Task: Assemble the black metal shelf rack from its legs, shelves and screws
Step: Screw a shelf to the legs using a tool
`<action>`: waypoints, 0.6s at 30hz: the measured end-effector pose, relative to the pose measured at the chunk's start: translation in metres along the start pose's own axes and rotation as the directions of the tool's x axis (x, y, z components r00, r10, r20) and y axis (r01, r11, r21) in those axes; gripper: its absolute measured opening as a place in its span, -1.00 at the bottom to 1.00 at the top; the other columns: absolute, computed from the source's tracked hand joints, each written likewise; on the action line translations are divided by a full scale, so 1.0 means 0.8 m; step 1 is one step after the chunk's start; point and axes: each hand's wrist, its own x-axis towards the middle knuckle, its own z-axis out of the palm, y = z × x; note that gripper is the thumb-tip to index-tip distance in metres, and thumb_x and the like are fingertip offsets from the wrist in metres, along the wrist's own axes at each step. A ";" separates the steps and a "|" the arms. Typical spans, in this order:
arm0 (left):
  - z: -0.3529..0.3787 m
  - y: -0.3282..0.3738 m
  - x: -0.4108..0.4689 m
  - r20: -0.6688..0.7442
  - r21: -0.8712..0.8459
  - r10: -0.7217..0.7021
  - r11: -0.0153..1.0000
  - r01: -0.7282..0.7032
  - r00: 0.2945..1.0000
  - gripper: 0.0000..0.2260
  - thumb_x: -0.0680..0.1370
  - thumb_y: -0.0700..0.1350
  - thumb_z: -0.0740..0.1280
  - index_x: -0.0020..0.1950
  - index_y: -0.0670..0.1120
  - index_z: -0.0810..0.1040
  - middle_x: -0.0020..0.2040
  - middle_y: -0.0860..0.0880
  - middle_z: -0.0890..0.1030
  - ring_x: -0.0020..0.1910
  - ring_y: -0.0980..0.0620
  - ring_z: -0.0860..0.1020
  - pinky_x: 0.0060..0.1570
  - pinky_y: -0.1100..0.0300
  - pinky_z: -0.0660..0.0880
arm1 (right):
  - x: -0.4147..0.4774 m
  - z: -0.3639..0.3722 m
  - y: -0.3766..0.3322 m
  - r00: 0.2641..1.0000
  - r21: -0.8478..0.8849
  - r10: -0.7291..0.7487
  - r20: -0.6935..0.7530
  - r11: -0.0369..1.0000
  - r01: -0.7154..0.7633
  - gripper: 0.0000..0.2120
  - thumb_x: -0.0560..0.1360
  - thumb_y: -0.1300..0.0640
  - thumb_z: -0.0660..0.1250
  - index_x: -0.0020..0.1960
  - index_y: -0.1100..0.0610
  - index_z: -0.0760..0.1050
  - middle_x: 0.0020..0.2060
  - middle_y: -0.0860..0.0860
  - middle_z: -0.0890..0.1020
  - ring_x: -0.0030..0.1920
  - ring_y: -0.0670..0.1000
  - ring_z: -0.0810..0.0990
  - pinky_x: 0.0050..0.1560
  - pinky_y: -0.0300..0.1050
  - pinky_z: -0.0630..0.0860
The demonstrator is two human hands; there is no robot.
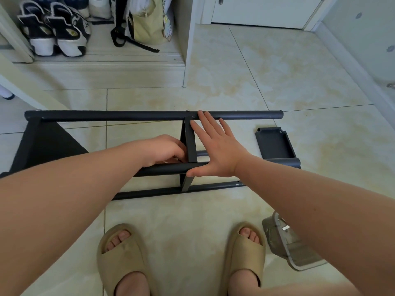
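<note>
Black rack (149, 115) on its side, left hand (164, 149) fingertips hidden behind shelf (190, 144)

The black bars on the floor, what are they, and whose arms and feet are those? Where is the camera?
The camera sits on a person's head and looks down, so you see that person's own arms and their feet in tan slippers. There is only this one picture. The black bars are a metal rack being built, lying on its side on the tiled floor. The long round bars are its legs, and the flat pieces between them are shelves. The left hand curls around the edge of the middle shelf. The right hand lies flat and open against that shelf and a leg, steadying them. A loose black shelf lies to the right, not yet fitted. A clear tray sits by the right foot. Shoes and a bag stand in a cupboard behind.
</note>
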 end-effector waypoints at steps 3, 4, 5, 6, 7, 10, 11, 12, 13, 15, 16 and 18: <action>0.006 0.007 -0.024 -0.114 0.453 0.112 0.890 -0.049 0.987 -0.85 0.59 -0.12 0.30 -0.12 -0.07 0.64 -0.19 -0.05 0.64 -0.17 -0.04 0.58 -0.26 0.18 0.42 | -0.002 -0.004 -0.004 0.999 -0.001 0.016 0.040 1.000 -0.016 0.24 0.25 -0.67 0.04 0.65 0.05 -0.28 0.61 0.06 -0.34 0.59 0.02 -0.40 0.55 0.21 -0.38; 0.007 0.007 -0.032 -0.113 0.538 0.118 0.842 -0.039 0.987 -0.77 0.62 -0.03 0.26 -0.18 -0.06 0.60 -0.24 -0.04 0.60 -0.22 -0.02 0.54 -0.30 0.17 0.36 | -0.003 -0.006 -0.006 0.998 0.004 0.026 0.061 1.000 -0.026 0.25 0.24 -0.68 0.03 0.64 0.03 -0.30 0.61 0.04 -0.35 0.58 0.00 -0.40 0.53 0.22 -0.41; 0.007 0.006 -0.041 -0.110 0.576 0.104 0.817 -0.022 0.988 -0.69 0.64 0.05 0.22 -0.22 -0.05 0.57 -0.27 -0.04 0.56 -0.26 -0.01 0.50 -0.32 0.15 0.32 | -0.004 -0.009 -0.007 0.995 0.014 0.037 0.088 0.999 -0.038 0.25 0.22 -0.69 0.01 0.64 0.01 -0.31 0.61 0.02 -0.34 0.59 -0.01 -0.39 0.52 0.23 -0.43; 0.005 0.004 -0.049 -0.112 0.592 0.089 0.806 -0.006 0.990 -0.62 0.66 0.11 0.18 -0.24 -0.06 0.54 -0.29 -0.04 0.53 -0.29 0.00 0.48 -0.32 0.14 0.30 | -0.008 -0.013 -0.009 0.992 0.026 0.052 0.118 0.998 -0.055 0.25 0.21 -0.70 0.00 0.64 -0.02 -0.31 0.62 0.00 -0.31 0.60 -0.01 -0.36 0.52 0.23 -0.44; 0.003 0.004 -0.058 -0.115 0.604 0.074 0.797 0.011 0.991 -0.58 0.67 0.14 0.14 -0.24 -0.08 0.52 -0.30 -0.05 0.52 -0.30 0.00 0.47 -0.32 0.13 0.29 | -0.012 -0.015 -0.010 0.987 0.033 0.066 0.147 0.997 -0.072 0.23 0.23 -0.69 0.02 0.63 -0.04 -0.32 0.62 -0.02 -0.28 0.61 0.00 -0.32 0.52 0.23 -0.42; -0.004 0.005 -0.080 -0.114 0.637 0.009 0.768 0.066 0.993 -0.48 0.66 0.25 0.06 -0.21 -0.09 0.56 -0.26 -0.04 0.56 -0.25 0.00 0.51 -0.21 0.13 0.37 | -0.034 -0.021 -0.016 0.976 0.003 0.049 0.214 0.999 -0.051 0.09 0.42 -0.53 0.19 0.64 -0.04 -0.31 0.65 -0.01 -0.07 0.63 0.04 -0.10 0.58 0.21 -0.25; -0.006 0.006 -0.087 -0.107 0.659 -0.025 0.747 0.090 0.994 -0.45 0.64 0.30 0.05 -0.14 -0.09 0.60 -0.20 -0.04 0.60 -0.18 -0.01 0.54 -0.10 0.10 0.43 | -0.041 -0.022 -0.018 0.973 -0.006 0.027 0.230 1.000 -0.026 0.04 0.47 -0.44 0.24 0.64 -0.04 -0.30 0.64 0.01 0.05 0.62 0.06 0.04 0.59 0.19 -0.13; -0.008 0.007 -0.094 -0.102 0.686 -0.058 0.719 0.113 0.993 -0.44 0.61 0.34 0.05 -0.05 -0.08 0.61 -0.13 -0.03 0.63 -0.11 -0.02 0.56 0.00 0.07 0.47 | -0.048 -0.021 -0.020 0.970 -0.007 0.008 0.245 1.000 -0.006 0.00 0.51 -0.35 0.29 0.64 -0.04 -0.30 0.60 0.03 0.19 0.56 0.09 0.21 0.58 0.16 0.03; -0.009 0.007 -0.101 -0.096 0.718 -0.082 0.684 0.126 0.992 -0.46 0.59 0.37 0.09 0.00 -0.06 0.59 -0.09 -0.03 0.63 -0.08 -0.01 0.56 0.02 0.07 0.48 | -0.054 -0.021 -0.021 0.966 0.000 -0.002 0.260 1.000 0.003 -0.03 0.54 -0.26 0.32 0.63 -0.06 -0.30 0.52 0.04 0.33 0.45 0.12 0.38 0.49 0.12 0.22; -0.009 0.006 -0.112 -0.085 0.795 -0.089 0.594 0.121 0.992 -0.62 0.54 0.32 0.27 -0.05 0.00 0.50 -0.11 0.00 0.58 -0.14 0.02 0.53 -0.14 0.13 0.44 | -0.063 -0.022 -0.022 0.961 0.010 0.000 0.278 1.000 -0.003 -0.07 0.57 -0.09 0.33 0.62 -0.13 -0.32 0.35 0.03 0.50 0.19 0.12 0.55 0.17 0.01 0.47; -0.007 0.006 -0.116 -0.092 0.824 -0.077 0.554 0.119 0.993 -0.69 0.53 0.25 0.35 -0.07 0.01 0.46 -0.13 0.01 0.54 -0.17 0.03 0.51 -0.21 0.15 0.40 | -0.066 -0.023 -0.022 0.960 0.005 0.010 0.279 1.000 -0.012 -0.08 0.59 -0.02 0.32 0.61 -0.15 -0.32 0.29 0.02 0.52 0.10 0.11 0.57 0.04 -0.02 0.50; 0.000 0.005 -0.123 -0.134 0.841 -0.036 0.524 0.133 0.990 -0.77 0.55 0.09 0.40 0.07 -0.02 0.49 -0.12 0.00 0.51 -0.13 -0.01 0.51 -0.20 0.15 0.39 | -0.068 -0.029 -0.023 0.959 -0.006 0.042 0.280 0.999 -0.042 -0.12 0.60 0.12 0.28 0.61 -0.20 -0.30 0.21 0.01 0.54 0.00 0.10 0.56 -0.06 0.00 0.55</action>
